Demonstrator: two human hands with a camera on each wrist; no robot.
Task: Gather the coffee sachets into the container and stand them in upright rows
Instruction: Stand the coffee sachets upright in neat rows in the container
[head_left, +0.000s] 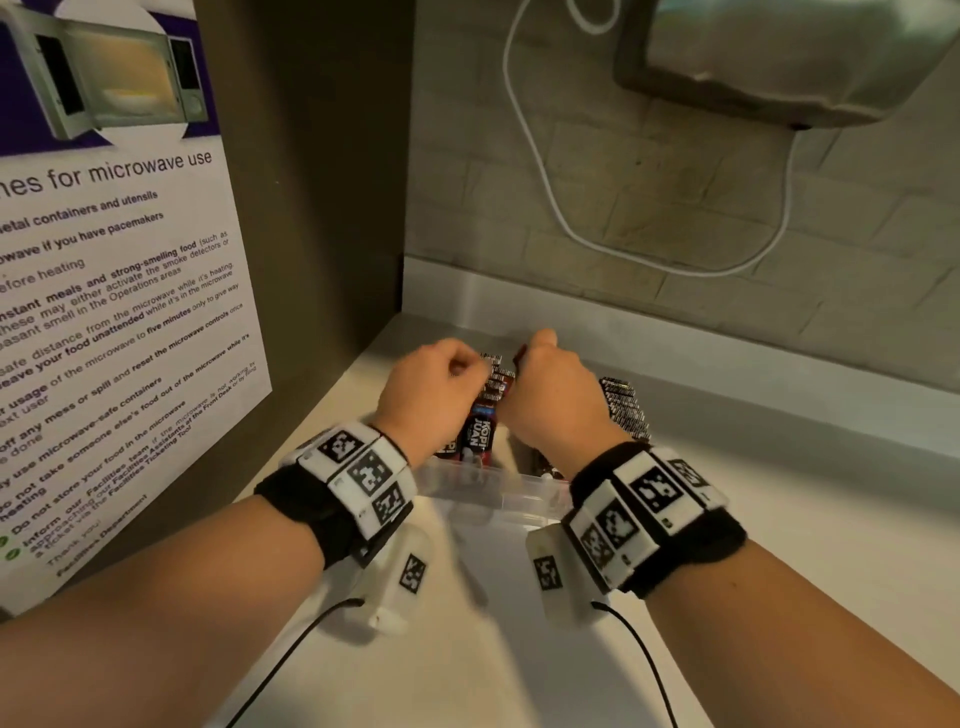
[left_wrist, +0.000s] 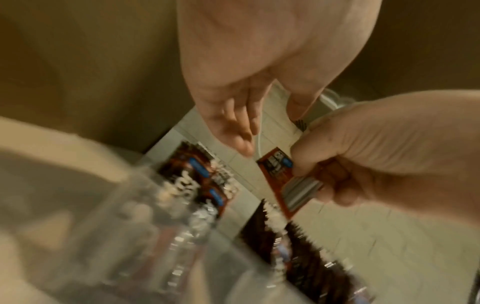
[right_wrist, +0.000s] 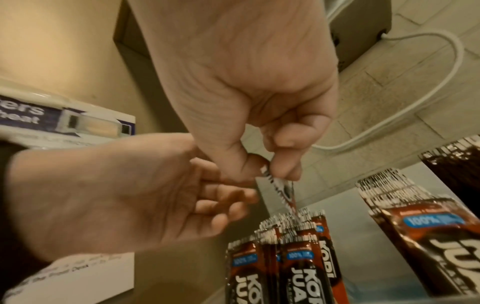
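clear rectangular plastic container (head_left: 483, 486) on the pale tabletop (head_left: 779, 519), set in the corner formed by the dark side panel (head_left: 311, 208) at 9 o'clock and the tiled wall (head_left: 675, 208) at 12 o'clock; open tabletop lies toward 3 and 6 o'clock. a bundle of dark red-and-black coffee sachets (head_left: 480, 431) stands upright in the container's left part; a second row (head_left: 626, 408) stands at 3 o'clock, well apart across a bare gap. right hand (head_left: 556, 395): thumb and curled fingers (right_wrist: 288, 164) pinch the top edge of a few sachets (left_wrist: 283, 174) above the left bundle. left hand (head_left: 431, 389): fingers (right_wrist: 221, 197) loosely bent, narrow, beside the right hand; they appear to hold nothing. a white cable (head_left: 545, 171) loops on the wall.
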